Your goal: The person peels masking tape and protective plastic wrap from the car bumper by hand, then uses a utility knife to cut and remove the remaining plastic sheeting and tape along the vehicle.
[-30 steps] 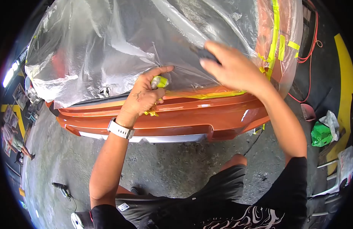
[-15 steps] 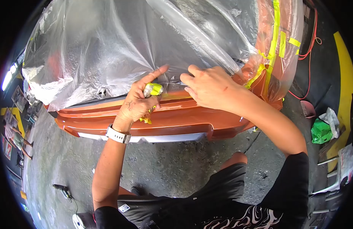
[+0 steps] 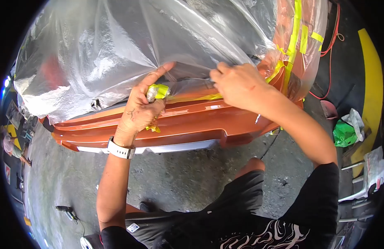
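Clear plastic film (image 3: 105, 45) covers the upper part of an orange car, above its bumper (image 3: 188, 122). My left hand (image 3: 142, 101), with a white watch on the wrist, holds a crumpled wad of yellow tape and plastic (image 3: 158, 92), its index finger stretched out against the film. To the right, my right hand (image 3: 239, 85) is closed near the film's lower edge; what its fingers hold is mostly hidden. Yellow tape (image 3: 206, 98) runs along the car's edge between and below the hands. More yellow tape (image 3: 295, 33) lines the film at the right.
On the right are a red hose (image 3: 331, 66), a green bag (image 3: 344, 135) and a white chair (image 3: 368, 178). A corded tool (image 3: 67, 211) lies on the floor at the lower left. Another person (image 3: 13, 147) is at the far left.
My right hand has come down from above the film to its lower edge, and the dark tool seen in it earlier is no longer clearly visible. The view has shifted slightly.
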`<action>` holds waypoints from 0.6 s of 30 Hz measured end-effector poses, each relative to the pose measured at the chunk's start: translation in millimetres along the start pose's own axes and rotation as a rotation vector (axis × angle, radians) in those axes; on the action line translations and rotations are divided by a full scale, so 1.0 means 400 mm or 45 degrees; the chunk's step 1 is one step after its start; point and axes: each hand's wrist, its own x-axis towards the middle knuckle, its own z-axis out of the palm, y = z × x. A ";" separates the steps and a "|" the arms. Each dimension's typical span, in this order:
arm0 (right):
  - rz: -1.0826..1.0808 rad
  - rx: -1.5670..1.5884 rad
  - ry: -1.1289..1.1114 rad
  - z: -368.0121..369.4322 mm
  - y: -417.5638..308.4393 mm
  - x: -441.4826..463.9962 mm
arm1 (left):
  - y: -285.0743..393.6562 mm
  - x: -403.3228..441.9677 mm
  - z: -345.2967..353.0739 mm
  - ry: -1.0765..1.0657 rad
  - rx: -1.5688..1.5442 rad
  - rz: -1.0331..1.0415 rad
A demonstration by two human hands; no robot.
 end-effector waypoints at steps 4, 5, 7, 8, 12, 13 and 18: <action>0.058 -0.065 0.041 0.020 0.052 -0.070 | 0.004 0.001 0.008 -0.001 0.015 0.070; 0.081 -0.118 0.030 0.020 0.059 -0.083 | 0.007 0.001 0.009 0.016 0.023 0.068; 0.112 -0.174 0.018 0.014 0.076 -0.108 | 0.003 0.005 0.009 0.035 0.051 0.093; 0.121 -0.215 0.052 0.004 0.084 -0.122 | 0.003 0.006 0.008 0.029 0.047 0.097; 0.132 -0.320 0.108 -0.013 0.099 -0.166 | 0.007 0.012 0.011 0.042 -0.051 0.119; 0.139 -0.324 0.102 -0.016 0.099 -0.173 | 0.009 0.016 0.014 0.043 -0.076 0.118; 0.258 -0.426 0.127 -0.022 0.102 -0.198 | 0.030 0.030 0.033 0.068 -0.047 0.133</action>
